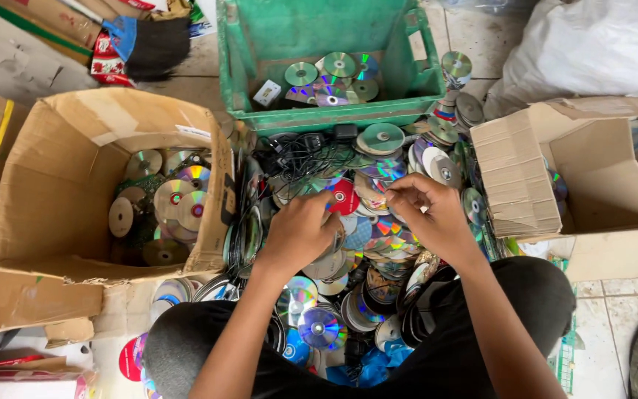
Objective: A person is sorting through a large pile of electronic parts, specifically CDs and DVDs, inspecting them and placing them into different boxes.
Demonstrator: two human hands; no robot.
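Cardboard box (53, 185) and green crate (260, 66) flank the disc heap (348, 244), both hands' grip unclear, left hand (300, 233), right hand (426, 214)

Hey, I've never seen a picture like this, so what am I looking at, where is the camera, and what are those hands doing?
There is one picture, taken by a camera worn on a person's head, looking down at their own two bare hands. No machine is involved. The person sits on the floor over a big pile of shiny discs. The left hand rests on the pile beside a red disc. The right hand has its fingers pinched together just above the pile; what they hold is too small to tell. A cardboard box on the left and a green crate ahead both hold discs. Another cardboard box sits at right.
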